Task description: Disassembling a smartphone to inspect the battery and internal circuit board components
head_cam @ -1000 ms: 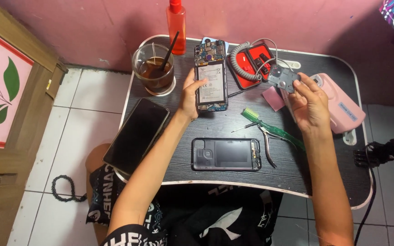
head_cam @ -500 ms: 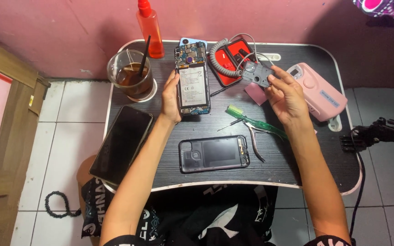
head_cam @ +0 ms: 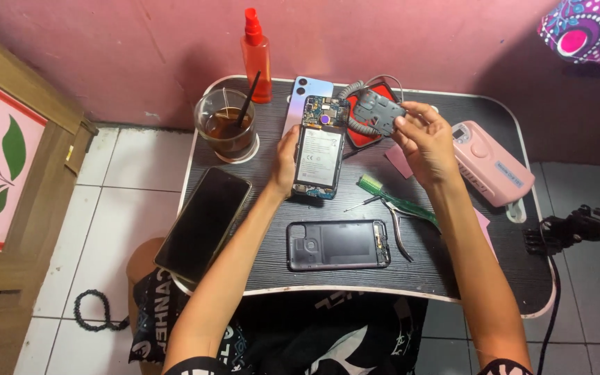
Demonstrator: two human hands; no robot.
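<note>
Your right hand has its grip closed on a small grey plastic cover, pinched between thumb and fingertips and held up above the far middle of the surface. The cover sits at the tips of your fingers, tilted, just over a red-framed pad and a coiled grey cable that lie near the far edge.

Your left hand rests along the left side of the opened phone, fingers curled against its edge so that it is steadied flat on the surface; the phone's battery and circuit board face up. It lies just left of the cover, between your two hands, toward the far middle of the surface. A pale blue back panel shows from under its far end.

Nearer to you, at the middle of the near edge, lies a dark phone frame, well apart from both hands. To its right lie metal tweezers, and a green brush lies beside your right forearm. A pink device lies toward the right edge. At the far left corner stands a glass of dark drink with a straw, and behind it an orange spray bottle. A black phone screen hangs over the left edge of the surface.
</note>
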